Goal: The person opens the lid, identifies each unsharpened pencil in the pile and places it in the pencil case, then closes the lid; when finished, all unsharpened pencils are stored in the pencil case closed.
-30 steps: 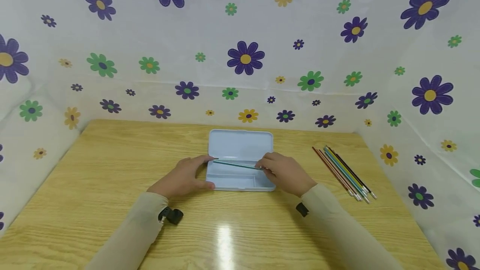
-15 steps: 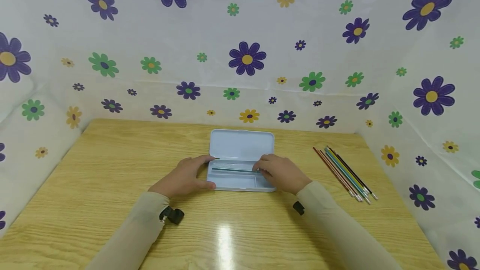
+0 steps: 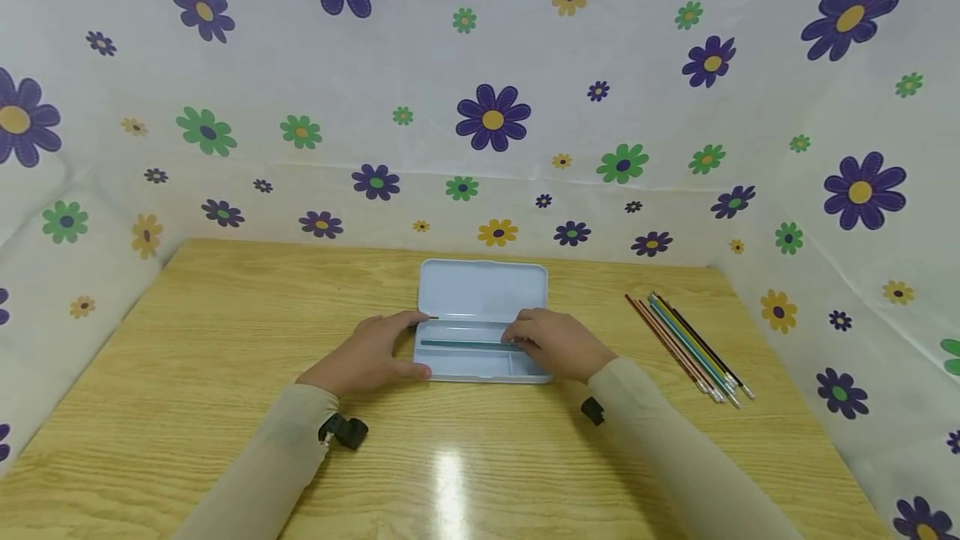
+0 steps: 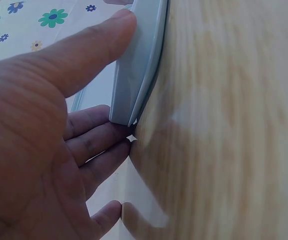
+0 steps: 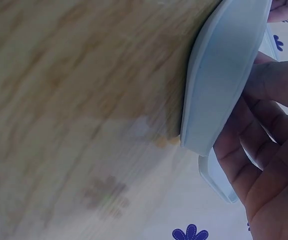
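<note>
An open light-blue pencil case (image 3: 483, 290) lies on the table with its lid tipped back. Inside its long back compartment lies a dark green pencil (image 3: 461, 344), running left to right. My right hand (image 3: 562, 342) reaches into the case and pinches the pencil near its right end; the fingertips are partly hidden by the case wall in the right wrist view. My left hand (image 3: 367, 352) grips the left end of the case, thumb at the front corner (image 4: 123, 65) and fingers at the side and back. By the left index fingertip shows a small yellowish sliver (image 3: 434, 318), too small to identify.
Several pencils (image 3: 686, 348) in brown, teal, yellow and black lie in a loose bundle on the wooden table (image 3: 262, 298) to the right. A flowered cloth (image 3: 420, 65) hangs behind and at both sides. The case's front has a long and a short compartment.
The pencil has come down from a slant above the case to lie level in the back compartment. My right hand has shifted slightly left with it; the left hand stays put.
</note>
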{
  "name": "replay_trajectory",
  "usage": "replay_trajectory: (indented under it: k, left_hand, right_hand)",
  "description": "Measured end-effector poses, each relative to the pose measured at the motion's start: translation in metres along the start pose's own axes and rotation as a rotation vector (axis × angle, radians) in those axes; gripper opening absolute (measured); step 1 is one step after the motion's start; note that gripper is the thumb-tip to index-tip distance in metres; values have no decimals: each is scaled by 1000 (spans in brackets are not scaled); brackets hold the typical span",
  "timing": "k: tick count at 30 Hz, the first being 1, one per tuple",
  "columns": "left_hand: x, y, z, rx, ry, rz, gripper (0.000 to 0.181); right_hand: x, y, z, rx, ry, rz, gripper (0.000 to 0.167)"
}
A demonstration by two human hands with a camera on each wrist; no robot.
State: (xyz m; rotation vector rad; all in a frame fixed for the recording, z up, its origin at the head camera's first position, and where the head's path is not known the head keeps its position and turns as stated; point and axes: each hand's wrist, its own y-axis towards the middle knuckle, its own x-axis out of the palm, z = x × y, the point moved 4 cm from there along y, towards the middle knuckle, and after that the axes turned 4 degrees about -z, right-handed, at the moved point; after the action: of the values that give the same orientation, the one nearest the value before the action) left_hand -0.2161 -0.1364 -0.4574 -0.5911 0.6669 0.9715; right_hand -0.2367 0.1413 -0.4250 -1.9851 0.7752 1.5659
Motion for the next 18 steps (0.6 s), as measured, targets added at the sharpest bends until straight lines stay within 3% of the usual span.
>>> replay_trajectory:
  k: [10,18]
  left_hand:
    - [1,2,-4,2,4,1,89]
    - [1,1,-4,2,13,1,88]
  right_hand:
    - [1,5,4,-20,83,-42,19]
    - [0,7,5,12,152,-104,22]
